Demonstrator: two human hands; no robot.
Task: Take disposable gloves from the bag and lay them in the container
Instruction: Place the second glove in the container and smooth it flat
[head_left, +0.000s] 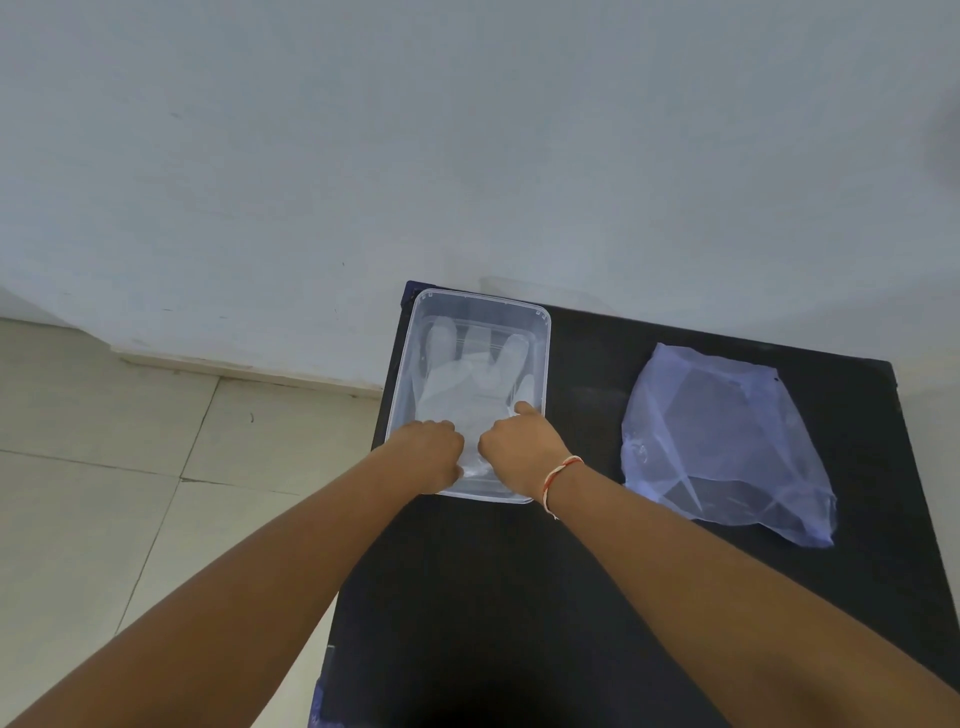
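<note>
A clear plastic container (540, 332) stands on the left part of a black table (571, 571). A see-through disposable glove (467, 379) lies flat inside it, fingers pointing away from me. Both my hands rest at the container's near end on the glove's cuff. My left hand (431, 454) is curled, fingers closed over the cuff's left side. My right hand (519, 447) presses the right side, thumb stretched out toward the container's right wall. To the right lies the bluish transparent bag (727, 447), flat and crumpled, away from both hands.
The table stands against a pale wall (467, 156). Left of the table is a light tiled floor (130, 467) well below. A red-and-white thread circles my right wrist (558, 480). Bare black tabletop stretches between the container and the bag and toward me.
</note>
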